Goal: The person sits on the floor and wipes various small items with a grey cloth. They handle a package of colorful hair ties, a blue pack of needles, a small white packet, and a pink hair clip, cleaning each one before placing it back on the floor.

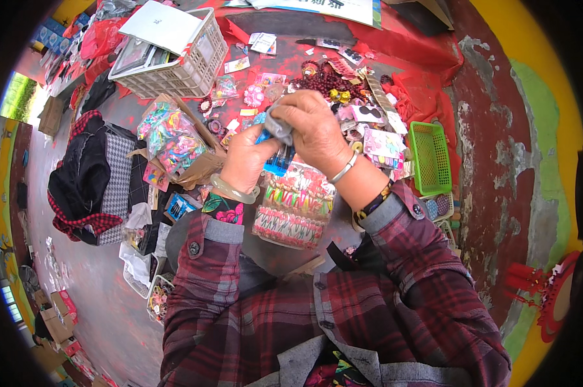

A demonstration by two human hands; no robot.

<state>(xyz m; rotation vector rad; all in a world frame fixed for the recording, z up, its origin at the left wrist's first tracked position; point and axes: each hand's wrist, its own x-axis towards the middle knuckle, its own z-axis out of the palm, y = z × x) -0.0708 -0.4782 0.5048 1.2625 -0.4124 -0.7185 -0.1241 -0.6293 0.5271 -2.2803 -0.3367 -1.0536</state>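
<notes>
My left hand (247,162) grips a blue card (278,164) that carries dark items, perhaps hairpins. Crumpled grey material (278,125), cloth or plastic, is pinched in the fingers of my right hand (315,133) just above the card. The two hands nearly meet, and their fingers hide part of both things. Below them stands a clear container (294,215) with rows of pink, red and green hair clips. Packs of small accessories (383,145) lie to the right of my right hand, with dark red beaded hair ties (320,80) beyond it.
A cardboard box (199,167) of colourful bagged items stands left of my hands. Behind it is a white plastic crate (189,72) with a white board (160,26) on top. A green basket (431,157) sits at the right near the peeling wall (494,145). Dark clothing (81,174) lies far left.
</notes>
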